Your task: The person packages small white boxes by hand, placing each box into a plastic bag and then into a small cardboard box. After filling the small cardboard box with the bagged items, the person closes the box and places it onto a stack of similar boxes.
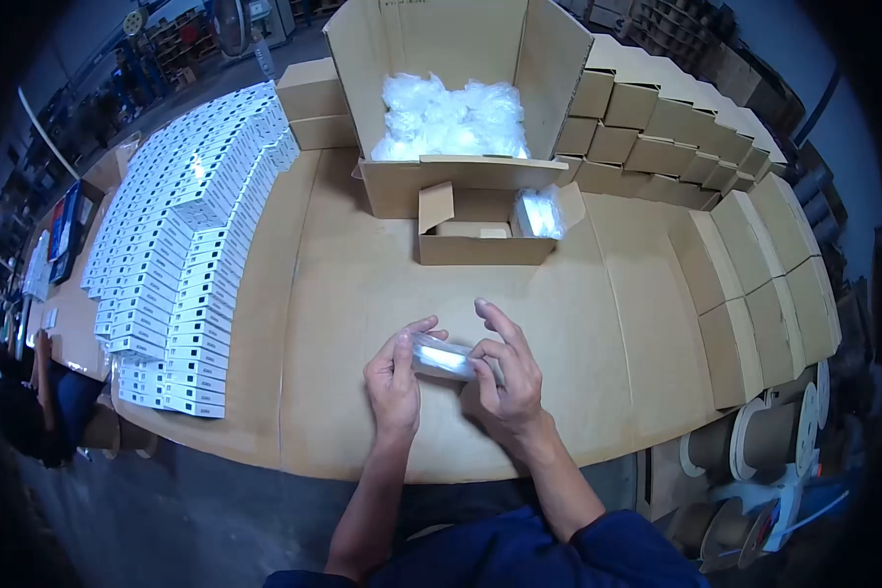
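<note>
A small white item in clear plastic wrap [442, 359] is held between my two hands above the cardboard-covered table. My left hand [394, 385] grips its left end with the thumb on top. At its right end, the thumb and fingers of my right hand [509, 375] pinch the plastic, with the index finger raised. Beyond my hands stands a small open carton [480, 252], its flaps spread. Inside, at the right, sits a similar plastic-wrapped white item [539, 214].
Behind the small carton, a large open box [461, 39] contains clear plastic bags [451, 118]. Stacked white boxes [181, 250] fill the left side. Brown cartons [657, 122] line the back right and right edge [745, 333]. A person [34, 402] is at far left. Cable spools [774, 431] stand below right.
</note>
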The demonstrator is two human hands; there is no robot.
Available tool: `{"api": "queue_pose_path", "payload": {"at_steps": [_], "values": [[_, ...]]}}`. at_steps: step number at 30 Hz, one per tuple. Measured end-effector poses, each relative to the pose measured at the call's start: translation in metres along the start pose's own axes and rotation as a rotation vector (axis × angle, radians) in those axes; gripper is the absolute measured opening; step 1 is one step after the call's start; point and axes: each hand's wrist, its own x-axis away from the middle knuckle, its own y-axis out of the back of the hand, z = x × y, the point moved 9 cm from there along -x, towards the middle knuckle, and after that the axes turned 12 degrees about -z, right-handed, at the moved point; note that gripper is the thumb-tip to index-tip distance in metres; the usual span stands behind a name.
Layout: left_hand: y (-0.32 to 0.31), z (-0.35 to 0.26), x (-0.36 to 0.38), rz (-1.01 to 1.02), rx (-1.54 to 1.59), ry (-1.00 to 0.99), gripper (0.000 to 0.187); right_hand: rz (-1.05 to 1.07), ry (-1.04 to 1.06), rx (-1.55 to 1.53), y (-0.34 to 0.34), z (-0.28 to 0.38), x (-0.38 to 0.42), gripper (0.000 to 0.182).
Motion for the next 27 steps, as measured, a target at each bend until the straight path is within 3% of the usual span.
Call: {"api": "queue_pose_path", "payload": {"at_steps": [1,2,5,6,9,12,15,16,20,23,26,27], "values": [[0.0,0.003,-0.001,-0.02,0.005,0.005,0.038,-0.022,-0.06,-0.05,0.0,-0.009,0.001,0.016],[0.0,0.006,-0.002,-0.041,0.008,0.009,0.038,-0.003,-0.075,-0.033,-0.002,-0.017,0.006,0.028],[0.007,0.014,-0.004,-0.069,0.018,0.001,0.039,-0.144,-0.436,-0.267,0.011,-0.034,0.012,0.05],[0.011,0.015,-0.004,-0.075,0.022,-0.005,0.04,-0.06,-0.457,-0.327,0.007,-0.048,0.025,0.071],[0.004,0.017,-0.003,0.034,0.143,0.049,0.046,0.202,-0.699,-0.388,-0.013,-0.069,0.06,0.067],[-0.001,0.016,0.003,0.25,-0.04,-0.145,0.048,0.198,-0.722,-0.395,-0.02,-0.07,0.068,0.051],[0.007,0.028,0.01,0.363,-0.458,-0.193,0.049,0.171,-0.728,-0.4,-0.023,-0.071,0.069,0.03],[0.012,0.037,0.01,0.33,-0.283,-0.021,0.044,0.152,-0.749,-0.438,-0.023,-0.075,0.072,0.029],[0.01,0.023,0.016,0.257,-0.177,0.047,0.032,0.101,-0.627,-0.458,-0.019,-0.066,0.06,0.022],[0.002,0.009,0.019,0.318,-0.223,-0.061,0.029,0.113,-0.522,-0.419,-0.012,-0.058,0.05,0.019],[0.003,0.022,0.018,0.251,-0.015,0.177,0.026,0.095,-0.545,-0.432,-0.01,-0.057,0.047,0.013],[0.004,0.023,0.017,0.224,-0.072,0.153,0.026,0.083,-0.573,-0.443,-0.009,-0.059,0.047,0.012]]}}
